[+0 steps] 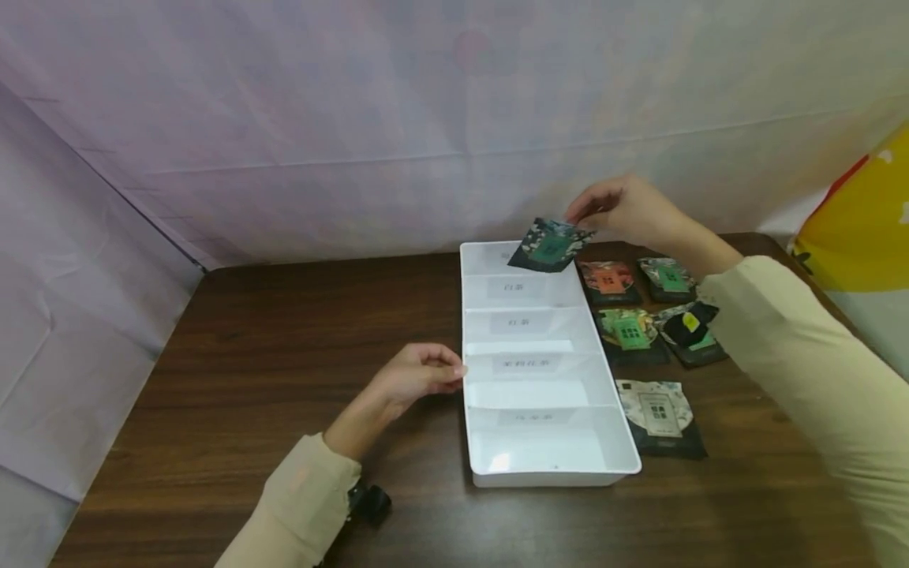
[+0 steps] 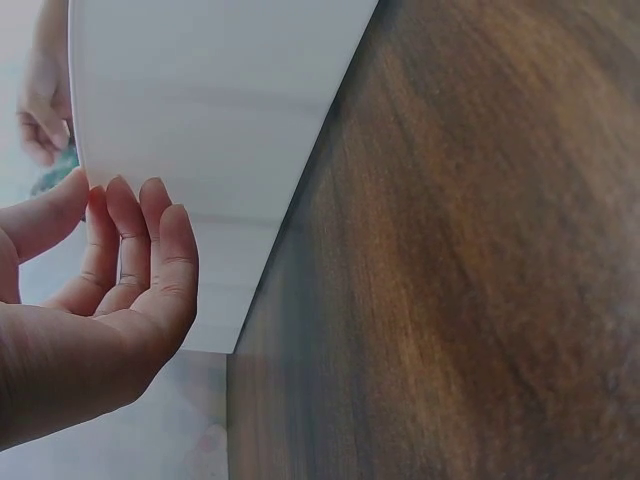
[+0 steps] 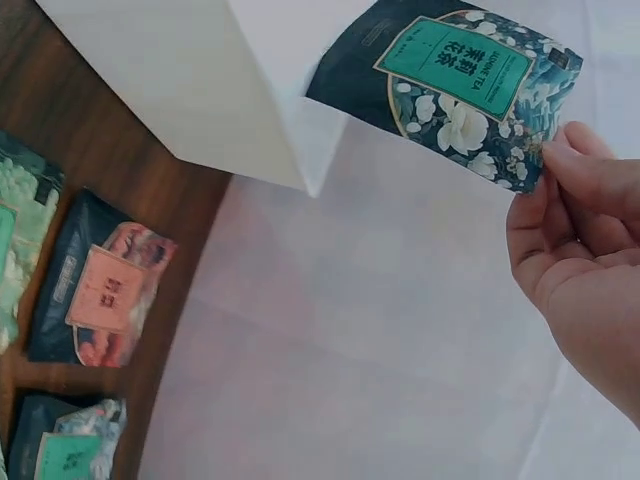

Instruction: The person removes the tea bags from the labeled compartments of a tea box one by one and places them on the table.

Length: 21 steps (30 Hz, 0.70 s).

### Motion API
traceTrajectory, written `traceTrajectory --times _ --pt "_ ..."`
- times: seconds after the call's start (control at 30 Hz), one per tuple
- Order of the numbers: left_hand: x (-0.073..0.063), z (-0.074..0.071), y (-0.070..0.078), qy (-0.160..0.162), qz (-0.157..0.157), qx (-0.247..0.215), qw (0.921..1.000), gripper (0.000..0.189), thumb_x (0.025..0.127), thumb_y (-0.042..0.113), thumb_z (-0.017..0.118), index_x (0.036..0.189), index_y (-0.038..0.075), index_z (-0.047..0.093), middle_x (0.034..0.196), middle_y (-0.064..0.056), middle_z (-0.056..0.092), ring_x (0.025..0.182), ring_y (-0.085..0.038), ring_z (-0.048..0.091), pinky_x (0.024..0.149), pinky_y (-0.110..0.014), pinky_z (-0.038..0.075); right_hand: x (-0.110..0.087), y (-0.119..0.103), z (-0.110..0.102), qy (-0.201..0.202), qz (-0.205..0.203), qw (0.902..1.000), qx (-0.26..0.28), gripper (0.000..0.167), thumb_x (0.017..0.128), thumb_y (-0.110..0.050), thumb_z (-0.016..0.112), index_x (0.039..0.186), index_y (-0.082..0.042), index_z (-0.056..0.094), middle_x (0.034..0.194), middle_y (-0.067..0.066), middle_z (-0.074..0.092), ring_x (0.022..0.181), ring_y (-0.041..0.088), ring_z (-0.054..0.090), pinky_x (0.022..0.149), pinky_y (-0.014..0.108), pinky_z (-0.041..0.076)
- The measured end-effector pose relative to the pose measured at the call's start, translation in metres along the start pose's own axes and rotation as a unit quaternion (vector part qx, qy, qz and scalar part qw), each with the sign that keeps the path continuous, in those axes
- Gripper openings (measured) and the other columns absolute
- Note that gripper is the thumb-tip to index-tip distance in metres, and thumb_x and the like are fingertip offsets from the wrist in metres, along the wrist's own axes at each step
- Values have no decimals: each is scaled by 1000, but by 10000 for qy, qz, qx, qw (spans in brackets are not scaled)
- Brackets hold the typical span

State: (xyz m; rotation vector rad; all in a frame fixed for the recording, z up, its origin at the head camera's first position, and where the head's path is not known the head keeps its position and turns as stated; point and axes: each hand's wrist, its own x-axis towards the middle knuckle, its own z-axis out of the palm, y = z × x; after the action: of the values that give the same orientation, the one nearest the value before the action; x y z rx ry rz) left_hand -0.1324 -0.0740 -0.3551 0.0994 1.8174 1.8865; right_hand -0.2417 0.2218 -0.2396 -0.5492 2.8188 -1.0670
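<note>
A dark green tea sachet with a white floral print hangs over the far compartment of a white divided box. My right hand pinches it by one edge between thumb and fingers. In the right wrist view the sachet shows a teal label reading "JASMINE TEA", and the hand grips its edge. At the box's left side my left hand pinches the rim. The left wrist view shows that hand's thumb and curled fingers meeting at the rim, beside the white outer wall.
Right of the box lie several sachets: an orange-labelled one, a green-labelled one, a light-green one, one partly covered by a black wrist device, and a white-topped one. A white cloth hangs behind the table.
</note>
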Motion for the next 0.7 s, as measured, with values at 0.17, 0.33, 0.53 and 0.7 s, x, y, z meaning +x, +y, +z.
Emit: traceTrajectory --times 0.17,0.33,0.53,0.7 --pt "0 -1 0 28 -11 6 10000 6 87 -7 55 91 -11 54 75 -3 57 74 -14 58 81 -36 50 -9 2 -15 214 -188 9996 66 18 89 -3 58 105 0 64 100 7 64 83 8 58 70 21 49" --pt "0 -1 -1 36 -17 24 10000 7 87 -7 55 91 -12 54 76 -4 57 75 -15 58 83 -39 49 -23 13 -28 461 -292 9985 -68 16 88 -3 59 102 0 66 92 -5 65 83 9 60 67 15 48" --pt "0 -1 -2 43 -40 13 10000 7 87 -7 55 91 -12 54 76 -4 58 74 -15 58 81 -36 50 -45 35 -37 573 5 9979 -299 16 87 -5 61 101 -1 67 89 -8 66 77 0 58 63 14 47" --pt "0 -1 -2 27 -42 29 10000 7 87 -6 55 91 -12 53 76 -4 57 73 -14 58 82 -37 49 -71 58 -47 542 426 9953 -684 17 89 -10 59 103 -4 67 90 -5 66 71 4 56 55 20 46"
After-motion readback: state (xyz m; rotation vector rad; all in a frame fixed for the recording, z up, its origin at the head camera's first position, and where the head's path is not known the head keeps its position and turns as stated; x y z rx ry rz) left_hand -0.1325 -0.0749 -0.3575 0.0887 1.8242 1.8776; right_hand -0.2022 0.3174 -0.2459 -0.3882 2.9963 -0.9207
